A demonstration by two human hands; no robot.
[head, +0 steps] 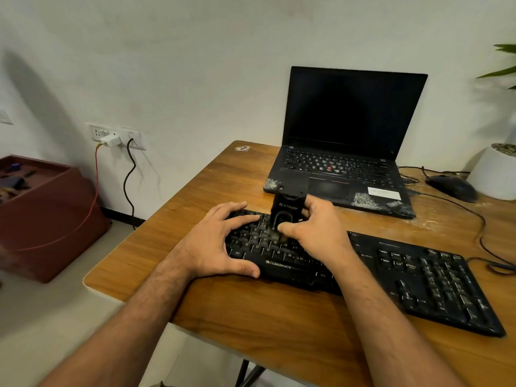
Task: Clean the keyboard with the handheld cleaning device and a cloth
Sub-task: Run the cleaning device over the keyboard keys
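A black full-size keyboard [418, 277] lies across the wooden desk. My right hand [315, 230] grips a small black handheld cleaning device [286, 206], held upright with its lower end on the keys of the keyboard's left half. My left hand [217, 241] rests on the keyboard's left end, fingers spread over the keys and thumb along the front edge. I see no cloth in view.
An open black laptop [346, 152] with a dark screen stands behind the keyboard. A black mouse [452, 187], its cables and a white plant pot [494, 174] sit at the right. The desk [195, 191] ends at the left; a maroon box [47, 213] stands on the floor there.
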